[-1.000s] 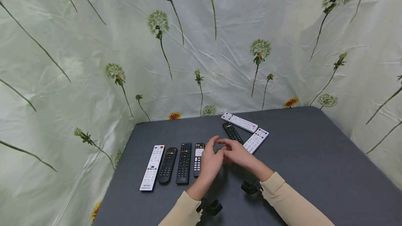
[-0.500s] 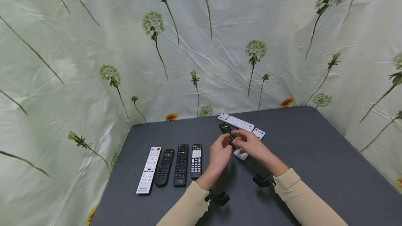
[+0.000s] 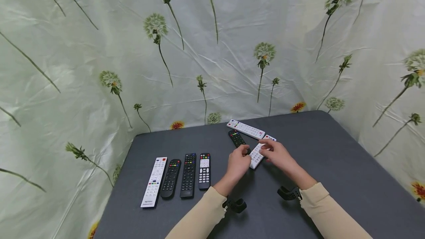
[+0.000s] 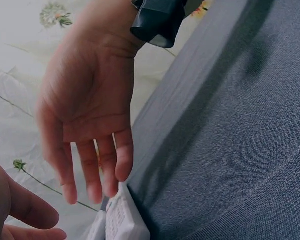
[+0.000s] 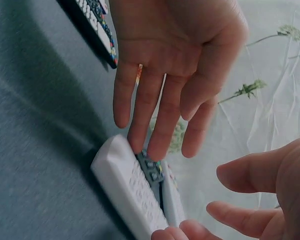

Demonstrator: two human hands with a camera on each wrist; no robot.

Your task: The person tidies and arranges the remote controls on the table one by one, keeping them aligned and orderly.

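Observation:
In the head view, my left hand (image 3: 239, 162) hovers by the near end of a slanted black remote control (image 3: 237, 139), its fingertips overlapping that end. My right hand (image 3: 281, 156) is held over a slanted white remote control (image 3: 256, 156) and covers part of it. Neither hand grips anything. The left wrist view shows the right hand (image 4: 92, 115) with its fingers extended down towards the white remote (image 4: 127, 222). From the right wrist, the left hand (image 5: 165, 85) also appears with loosely straight fingers, their tips near the end of the white remote (image 5: 130, 185).
Another white remote (image 3: 245, 129) lies behind, towards the back edge. At the left is a row: a long white remote (image 3: 154, 182), a rounded black one (image 3: 170, 179), a straight black one (image 3: 188, 175) and one with white buttons (image 3: 204, 171). A floral curtain (image 3: 186, 65) surrounds the grey table (image 3: 318, 150).
My hands were close together, then drew apart. The right hand moved to the right, exposing more of the slanted white remote. The head view has turned slightly right; the remotes look unmoved.

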